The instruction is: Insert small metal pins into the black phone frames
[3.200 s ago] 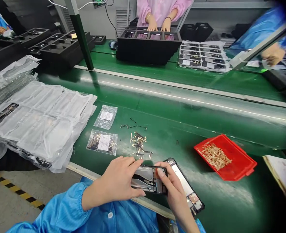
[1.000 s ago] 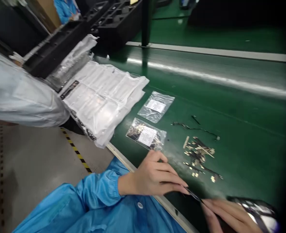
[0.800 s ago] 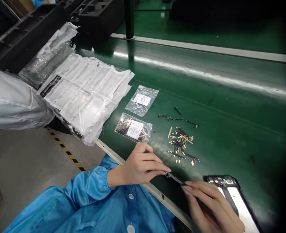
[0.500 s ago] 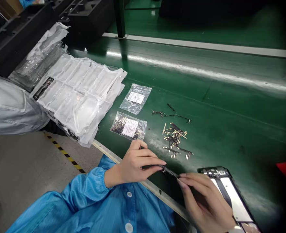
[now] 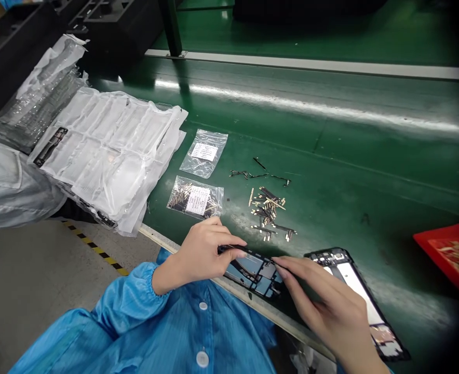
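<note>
Between my two hands is a black phone frame (image 5: 255,271), tilted up at the table's front edge with its bluish inner face showing. My left hand (image 5: 204,253) pinches its left end between thumb and fingers. The fingertips of my right hand (image 5: 326,301) are closed on its right upper edge. A second phone frame (image 5: 356,280) with a white panel lies on the green table, partly behind my right hand. Beyond my hands is a loose pile of small black and gold flex cables (image 5: 267,208), with thin dark strips (image 5: 258,176) farther back.
Left of the pile lie two labelled clear bags, an upper bag (image 5: 204,153) and a lower bag (image 5: 183,195) full of small parts. White plastic trays (image 5: 112,150) overhang the table's left edge beside a person's grey clothing (image 5: 3,176). A red container (image 5: 428,241) holds small parts at right.
The phone frame has turned from nearly edge-on to showing its inner face. Both hands still hold it. The view has shifted right, bringing more of the red container into sight.
</note>
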Demonstrator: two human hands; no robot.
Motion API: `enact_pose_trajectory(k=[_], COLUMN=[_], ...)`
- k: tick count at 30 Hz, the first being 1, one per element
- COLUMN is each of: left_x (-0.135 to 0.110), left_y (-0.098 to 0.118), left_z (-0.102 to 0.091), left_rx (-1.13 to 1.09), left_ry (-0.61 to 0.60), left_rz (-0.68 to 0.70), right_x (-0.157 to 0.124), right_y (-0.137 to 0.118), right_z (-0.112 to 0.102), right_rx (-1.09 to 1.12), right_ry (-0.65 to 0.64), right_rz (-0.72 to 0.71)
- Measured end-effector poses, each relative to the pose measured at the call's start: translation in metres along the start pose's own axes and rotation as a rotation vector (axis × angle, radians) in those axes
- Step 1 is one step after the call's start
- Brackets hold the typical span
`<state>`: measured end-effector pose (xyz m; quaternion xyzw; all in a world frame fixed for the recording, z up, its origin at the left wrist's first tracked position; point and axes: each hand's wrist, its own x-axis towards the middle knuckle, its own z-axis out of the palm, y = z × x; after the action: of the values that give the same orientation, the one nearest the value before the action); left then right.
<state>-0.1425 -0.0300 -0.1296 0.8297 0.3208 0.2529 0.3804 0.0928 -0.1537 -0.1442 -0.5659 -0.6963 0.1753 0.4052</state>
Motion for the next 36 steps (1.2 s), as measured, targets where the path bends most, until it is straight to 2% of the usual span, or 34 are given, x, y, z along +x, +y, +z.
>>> enact_pose_trajectory(k=[7,12,15,18,23,26,29,36], left_x=[0.0,0.0,-0.002,-0.002,-0.001,0.0,0.001,0.0], left_y=[0.003,0.005,0.004,0.003,0.006,0.01,0.012,0.014], left_z=[-0.005,-0.007,-0.007,-0.005,-0.001,0.001,0.001,0.002], left_rx=[0.092,0.127,0.127,0.055,-0.065,-0.076,-0.067,-0.065], left_ry=[-0.104,-0.15,-0.162,-0.114,0.033,0.082,0.102,0.116], left_rz=[-0.036,0.022,-0.01,-0.087,-0.172,-0.206,-0.213,-0.202], right_x=[0.005,0.005,0.003,0.001,0.001,0.001,0.0,-0.004], right_y=[0.003,-0.004,-0.007,-0.009,-0.013,-0.015,-0.015,-0.013], right_z=[-0.006,-0.008,-0.006,-0.002,0.009,0.019,0.025,0.032], right_rx=[-0.096,-0.092,-0.098,-0.037,0.251,0.431,0.509,0.594], right_ry=[-0.11,-0.162,-0.159,-0.114,0.007,0.053,0.113,0.177], right_rz=[-0.106,-0.126,-0.097,0.031,0.458,0.636,0.712,0.786])
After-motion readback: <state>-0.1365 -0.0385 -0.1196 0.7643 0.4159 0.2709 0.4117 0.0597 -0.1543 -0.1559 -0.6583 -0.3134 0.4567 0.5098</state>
